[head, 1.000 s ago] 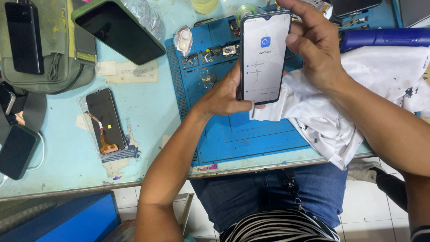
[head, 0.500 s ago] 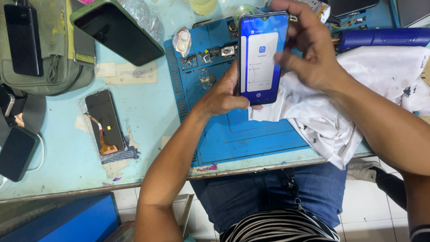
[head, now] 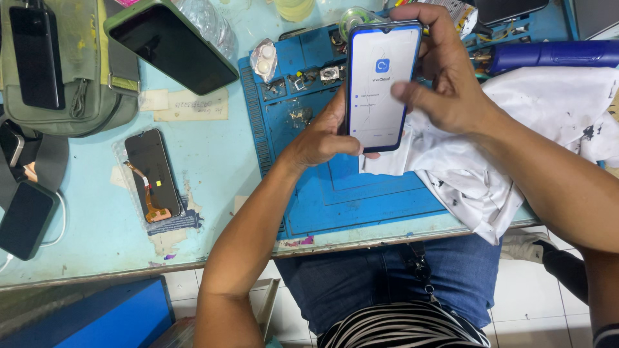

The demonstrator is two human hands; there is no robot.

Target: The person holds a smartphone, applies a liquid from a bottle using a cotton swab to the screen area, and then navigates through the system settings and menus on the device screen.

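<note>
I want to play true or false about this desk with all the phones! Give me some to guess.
1. The smartphone in the hands has a lit screen. True.
2. The left hand grips the phone's lower edge. True.
3. The white cloth lies on the floor. False: it lies on the table, over the blue repair mat.
4. The right hand holds a screwdriver. False: its thumb is over the phone's screen.

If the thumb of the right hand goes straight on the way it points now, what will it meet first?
Most likely the lit screen of the smartphone. The right hand points its thumb leftward over the glass, while the left hand grips the lower edge. Whether the thumb already touches is unclear.
</note>
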